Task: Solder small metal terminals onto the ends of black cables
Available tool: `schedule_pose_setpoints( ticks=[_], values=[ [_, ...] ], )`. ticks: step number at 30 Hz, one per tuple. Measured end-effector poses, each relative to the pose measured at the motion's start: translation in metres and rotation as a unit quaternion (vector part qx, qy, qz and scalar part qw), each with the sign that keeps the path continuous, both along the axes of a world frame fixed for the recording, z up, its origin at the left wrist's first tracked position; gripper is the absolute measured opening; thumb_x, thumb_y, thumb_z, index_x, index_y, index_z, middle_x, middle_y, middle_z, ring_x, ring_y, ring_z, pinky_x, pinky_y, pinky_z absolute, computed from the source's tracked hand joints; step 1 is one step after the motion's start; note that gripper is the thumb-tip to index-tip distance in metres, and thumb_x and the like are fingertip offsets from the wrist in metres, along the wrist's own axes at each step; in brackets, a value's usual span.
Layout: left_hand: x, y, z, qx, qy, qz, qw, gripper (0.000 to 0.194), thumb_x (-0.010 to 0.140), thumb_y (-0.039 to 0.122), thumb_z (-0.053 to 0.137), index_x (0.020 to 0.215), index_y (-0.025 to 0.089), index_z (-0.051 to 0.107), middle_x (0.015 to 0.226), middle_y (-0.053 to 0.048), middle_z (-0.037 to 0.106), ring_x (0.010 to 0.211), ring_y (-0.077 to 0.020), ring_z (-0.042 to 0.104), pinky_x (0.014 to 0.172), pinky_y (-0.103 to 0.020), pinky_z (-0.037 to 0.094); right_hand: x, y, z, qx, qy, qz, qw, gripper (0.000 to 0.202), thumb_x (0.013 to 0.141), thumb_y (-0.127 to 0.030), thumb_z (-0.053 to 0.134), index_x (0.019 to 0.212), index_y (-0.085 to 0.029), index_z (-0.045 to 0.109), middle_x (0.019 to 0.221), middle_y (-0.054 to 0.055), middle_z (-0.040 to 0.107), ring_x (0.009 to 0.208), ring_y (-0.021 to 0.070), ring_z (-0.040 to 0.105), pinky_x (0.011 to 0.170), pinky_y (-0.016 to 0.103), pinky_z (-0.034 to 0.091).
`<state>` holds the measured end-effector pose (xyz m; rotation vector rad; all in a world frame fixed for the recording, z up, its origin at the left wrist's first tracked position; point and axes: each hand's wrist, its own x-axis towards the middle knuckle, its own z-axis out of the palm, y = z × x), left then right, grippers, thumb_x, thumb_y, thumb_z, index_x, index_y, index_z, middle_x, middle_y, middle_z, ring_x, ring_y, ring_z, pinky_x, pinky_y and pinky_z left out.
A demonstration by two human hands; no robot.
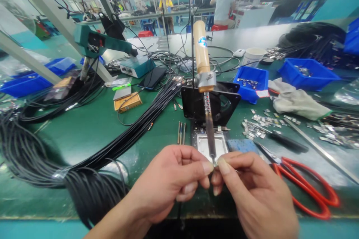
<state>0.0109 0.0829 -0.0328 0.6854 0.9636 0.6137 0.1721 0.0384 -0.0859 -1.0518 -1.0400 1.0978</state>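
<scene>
A soldering iron (202,48) with a wooden handle is clamped upright, its dark tip pointing down over a small metal tray (200,142). Right at that tip, my left hand (179,179) and my right hand (252,190) meet, each closed with thumb and forefinger pinched. A tiny shiny piece shows between the fingertips, too covered to name. A black fan (193,102) stands behind the iron. To the right of the tray lies a blue sponge (242,145), and red-handled scissors (305,183) rest beside my right hand.
A thick bundle of black cables (117,138) crosses the left. Blue bins (308,74) with small parts, white gloves (300,102), scattered metal connectors (255,127) and a long metal strip (322,149) lie at right. A green soldering station (137,66) stands behind. People are in the background.
</scene>
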Motion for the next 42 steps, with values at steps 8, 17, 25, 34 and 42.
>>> schedule_pose_setpoints(
  ticks=[8,17,25,34,42],
  values=[
    [-0.0020,0.0007,0.0007,0.000,0.012,-0.009,1.000,0.020,0.084,0.022,0.079,0.071,0.011,0.069,0.062,-0.002,0.064,0.037,0.0014,0.029,0.033,-0.011,0.017,0.0007,0.0001,-0.0013,0.005,-0.007,0.006,1.000,0.010,0.097,-0.022,0.068,0.088,-0.025,0.068,0.076,-0.001,0.073,0.061,0.0106,0.070,0.056,0.019,0.061],
    [-0.0009,0.0020,0.0016,-0.003,0.024,-0.014,1.000,0.019,0.083,0.023,0.078,0.071,0.012,0.069,0.061,-0.001,0.065,0.034,0.0017,0.028,0.030,-0.010,0.017,-0.0001,0.0005,-0.0002,0.002,-0.012,0.001,1.000,0.010,0.097,-0.022,0.069,0.088,-0.025,0.068,0.076,-0.001,0.074,0.061,0.0103,0.070,0.057,0.019,0.061],
    [-0.0010,0.0025,0.0020,-0.001,0.028,-0.016,0.999,0.018,0.083,0.022,0.078,0.072,0.012,0.069,0.061,-0.001,0.065,0.034,0.0019,0.028,0.029,-0.009,0.018,0.0013,-0.0011,0.0002,0.006,-0.018,-0.003,1.000,0.010,0.097,-0.021,0.068,0.088,-0.026,0.068,0.076,-0.002,0.074,0.060,0.0104,0.070,0.057,0.019,0.061],
    [-0.0021,0.0023,0.0023,-0.009,0.026,-0.015,1.000,0.016,0.083,0.021,0.078,0.073,0.012,0.069,0.061,-0.001,0.066,0.034,0.0022,0.028,0.029,-0.008,0.018,0.0008,-0.0002,0.0020,0.003,-0.017,-0.003,1.000,0.011,0.098,-0.021,0.068,0.088,-0.025,0.068,0.076,-0.001,0.073,0.061,0.0109,0.070,0.056,0.020,0.061],
    [0.0000,0.0034,0.0043,-0.008,0.025,-0.013,1.000,0.016,0.082,0.020,0.078,0.071,0.012,0.069,0.060,-0.001,0.066,0.034,0.0016,0.028,0.029,-0.009,0.017,0.0006,-0.0015,0.0015,-0.005,-0.009,0.001,1.000,0.009,0.098,-0.021,0.068,0.089,-0.026,0.068,0.077,0.000,0.073,0.063,0.0123,0.070,0.057,0.023,0.061]
  ],
)
